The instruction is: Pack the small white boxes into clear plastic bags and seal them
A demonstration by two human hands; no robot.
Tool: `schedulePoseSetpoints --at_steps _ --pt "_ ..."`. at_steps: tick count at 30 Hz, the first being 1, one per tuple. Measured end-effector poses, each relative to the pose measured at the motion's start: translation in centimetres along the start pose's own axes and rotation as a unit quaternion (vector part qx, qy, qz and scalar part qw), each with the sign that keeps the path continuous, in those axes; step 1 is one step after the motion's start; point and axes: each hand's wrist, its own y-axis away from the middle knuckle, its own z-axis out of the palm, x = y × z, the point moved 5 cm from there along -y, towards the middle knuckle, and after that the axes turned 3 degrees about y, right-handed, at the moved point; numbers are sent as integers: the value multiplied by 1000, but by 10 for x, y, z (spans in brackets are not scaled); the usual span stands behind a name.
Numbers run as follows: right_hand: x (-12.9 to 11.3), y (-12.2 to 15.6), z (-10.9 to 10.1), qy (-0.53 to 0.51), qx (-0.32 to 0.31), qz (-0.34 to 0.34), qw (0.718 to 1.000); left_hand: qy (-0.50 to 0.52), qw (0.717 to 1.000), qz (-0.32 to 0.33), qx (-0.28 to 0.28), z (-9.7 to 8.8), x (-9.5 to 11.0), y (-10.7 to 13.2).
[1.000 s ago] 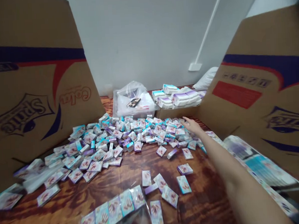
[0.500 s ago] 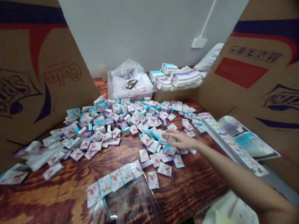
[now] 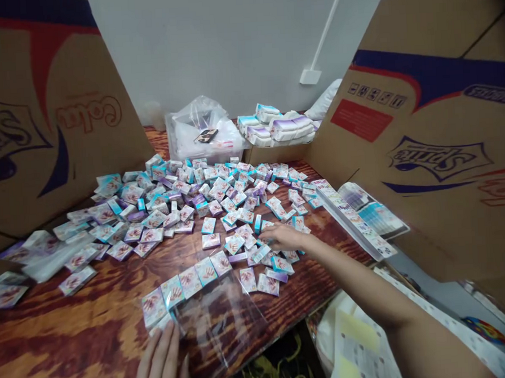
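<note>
My left hand [image 3: 162,360] lies at the near edge of the table with its fingers stretched out flat. Its fingertips rest on a small white-and-blue box beside a clear plastic bag [image 3: 217,320]. Along the bag's far edge runs a row of several small boxes [image 3: 190,282] with hands printed on them. Farther right, my right hand [image 3: 284,237] reaches over a cluster of loose small boxes [image 3: 247,279]. Its fingers are apart and bent down among the boxes; the fingertips are partly hidden.
A wide heap of small boxes [image 3: 165,216] spreads over the wooden table [image 3: 94,327]. Large cardboard panels stand left [image 3: 81,68] and right [image 3: 361,161]. At the back are a plastic-lined bin [image 3: 180,139] and a carton of wrapped packs [image 3: 289,128]. Printed sheets [image 3: 372,214] lie right.
The view has shifted to the right. My right hand has moved lower and nearer among the boxes, and some have been spread apart. My left hand stays by the bag, its fingers now flatter.
</note>
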Motion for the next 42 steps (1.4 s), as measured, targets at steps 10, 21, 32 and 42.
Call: schedulePoseSetpoints --at_steps 10,21,32,42 --pt "-7 51 -12 -24 62 89 994 22 999 -31 23 -14 11 -8" --pt "-23 94 60 -54 73 56 994 36 994 -100 9 -19 12 -1" --pt "-35 50 5 -23 67 -34 997 39 996 -85 15 -21 7 11" --pt "-46 15 1 110 -59 -86 988 38 994 -107 -1 -22 13 3"
